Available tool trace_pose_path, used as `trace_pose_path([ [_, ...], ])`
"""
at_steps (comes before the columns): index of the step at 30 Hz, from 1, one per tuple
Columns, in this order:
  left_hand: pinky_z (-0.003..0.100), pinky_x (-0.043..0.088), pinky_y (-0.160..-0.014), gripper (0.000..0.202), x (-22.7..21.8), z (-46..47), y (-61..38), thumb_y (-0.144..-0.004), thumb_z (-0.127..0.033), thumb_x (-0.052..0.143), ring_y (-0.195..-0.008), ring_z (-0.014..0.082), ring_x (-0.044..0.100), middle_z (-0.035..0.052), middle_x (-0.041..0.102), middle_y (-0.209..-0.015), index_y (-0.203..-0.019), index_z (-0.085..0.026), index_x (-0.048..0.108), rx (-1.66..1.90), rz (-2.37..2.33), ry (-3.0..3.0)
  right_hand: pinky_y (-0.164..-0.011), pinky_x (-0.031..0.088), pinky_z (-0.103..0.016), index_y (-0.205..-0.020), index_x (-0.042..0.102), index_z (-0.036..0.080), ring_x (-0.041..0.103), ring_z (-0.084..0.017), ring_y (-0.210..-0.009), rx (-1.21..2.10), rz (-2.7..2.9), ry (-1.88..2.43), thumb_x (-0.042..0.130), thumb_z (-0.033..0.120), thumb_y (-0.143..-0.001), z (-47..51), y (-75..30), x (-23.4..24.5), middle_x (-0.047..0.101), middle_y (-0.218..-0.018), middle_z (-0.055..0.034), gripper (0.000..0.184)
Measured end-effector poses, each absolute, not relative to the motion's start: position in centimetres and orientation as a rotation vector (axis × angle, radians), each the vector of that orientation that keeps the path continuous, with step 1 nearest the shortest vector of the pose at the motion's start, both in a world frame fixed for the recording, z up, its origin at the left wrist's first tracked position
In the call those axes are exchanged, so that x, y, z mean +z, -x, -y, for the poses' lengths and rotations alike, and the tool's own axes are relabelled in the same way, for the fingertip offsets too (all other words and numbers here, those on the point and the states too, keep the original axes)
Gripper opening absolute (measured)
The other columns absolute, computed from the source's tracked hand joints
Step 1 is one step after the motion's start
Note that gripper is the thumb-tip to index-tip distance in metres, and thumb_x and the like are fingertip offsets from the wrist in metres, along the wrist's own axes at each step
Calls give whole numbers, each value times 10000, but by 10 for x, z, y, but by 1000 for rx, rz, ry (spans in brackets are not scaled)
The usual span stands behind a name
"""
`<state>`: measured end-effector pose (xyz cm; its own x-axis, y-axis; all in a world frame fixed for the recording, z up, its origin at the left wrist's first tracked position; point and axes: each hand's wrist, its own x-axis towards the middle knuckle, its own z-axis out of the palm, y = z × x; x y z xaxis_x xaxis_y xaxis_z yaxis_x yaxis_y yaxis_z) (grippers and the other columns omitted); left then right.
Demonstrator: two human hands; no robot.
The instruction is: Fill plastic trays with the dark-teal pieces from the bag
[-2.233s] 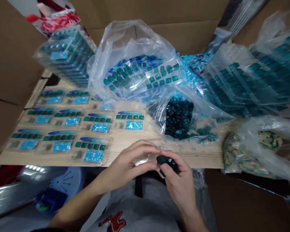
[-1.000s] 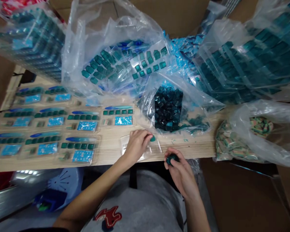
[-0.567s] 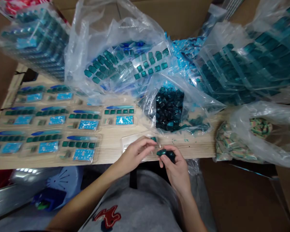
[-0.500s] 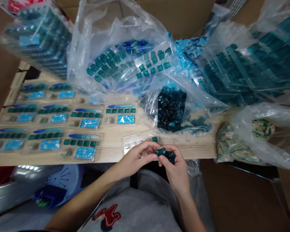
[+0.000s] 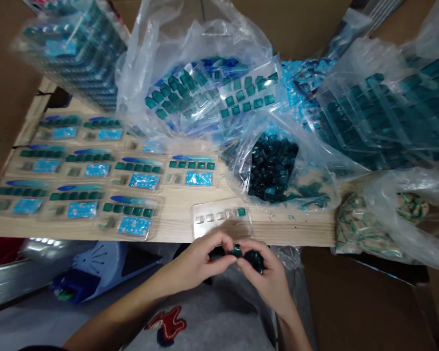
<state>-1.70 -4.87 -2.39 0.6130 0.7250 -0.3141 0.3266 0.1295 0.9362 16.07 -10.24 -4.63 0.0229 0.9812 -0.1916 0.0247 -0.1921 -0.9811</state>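
My left hand (image 5: 208,258) pinches a small teal cube (image 5: 236,251) between thumb and forefinger. Beside it, my right hand (image 5: 265,270) is closed around several dark teal cubes (image 5: 254,261); its fingertips come close to the pinched one, and I cannot tell if they touch it. Just beyond both hands, at the table's front edge, lies a clear plastic blister tray (image 5: 205,229). A single teal cube (image 5: 241,212) sits in the right end of its row of slots, and the other slots look bare.
An opened clear bag (image 5: 310,187) of loose teal cubes lies behind the tray. Filled blister trays (image 5: 133,214) cover the left of the table (image 5: 175,229). A bag of striped pieces (image 5: 366,224) stands right. Stacked packs (image 5: 84,53) and large plastic bags (image 5: 142,58) line the back.
Both hands have drawn back toward my body, off the blister tray, which shows more fully now. The left hand still pinches a teal cube. The whole view has shifted slightly.
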Motion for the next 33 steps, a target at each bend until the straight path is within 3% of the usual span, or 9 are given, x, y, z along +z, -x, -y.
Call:
trace_pose_path([
  [3, 264, 422, -748, 59, -30, 53, 17, -880, -253, 562, -824, 154, 566, 11, 617, -866, -876, -198, 583, 363, -960, -1377, -683, 517, -312, -963, 723, 277, 654, -188, -745, 1459, 1093, 1393, 688, 207, -755, 106, -163, -50, 733, -854, -15, 222],
  [7, 266, 416, -760, 61, -31, 54, 13, -865, -234, 584, -823, 152, 545, 12, 589, -847, -820, -196, 594, 475, -956, -1398, -592, 471, -280, -758, 685, 250, 606, -173, -661, 1518, 1036, 1409, 735, 276, -713, 104, -162, -51, 672, -725, 3, 73],
  [14, 255, 405, -689, 162, -26, 53, 10, -844, -333, 602, -744, 133, 525, 1, 576, -795, -814, -181, 555, 323, -895, -1105, -532, 390, -245, -574, 536, 219, 479, -119, -521, 1607, 982, 1286, 856, 458, -523, 100, -159, -47, 546, -556, 58, 403],
  [19, 268, 423, -733, 203, -28, 42, 11, -836, -386, 610, -795, 145, 553, 8, 598, -836, -885, -195, 559, 415, -961, -1106, -435, 341, -218, -620, 499, 219, 401, -79, -389, 1756, 813, 1366, 728, 456, -704, 99, -153, -49, 484, -472, 82, 341],
  [27, 260, 419, -748, 117, -38, 23, 8, -798, -284, 618, -788, 140, 541, -12, 578, -805, -839, -187, 567, 441, -1003, -1230, -472, 401, -241, -767, 607, 221, 466, -99, -446, 1411, 789, 1547, 677, 381, -737, 88, -146, -55, 556, -586, 54, 177],
  [33, 324, 374, -880, 115, -48, 8, -4, -827, -209, 581, -971, 198, 534, 29, 645, -970, -942, -197, 589, 466, -1126, -1651, -589, 420, -267, -911, 612, 224, 501, -131, -581, 1253, 759, 1631, 640, 332, -781, 89, -163, -67, 575, -705, 30, 172],
])
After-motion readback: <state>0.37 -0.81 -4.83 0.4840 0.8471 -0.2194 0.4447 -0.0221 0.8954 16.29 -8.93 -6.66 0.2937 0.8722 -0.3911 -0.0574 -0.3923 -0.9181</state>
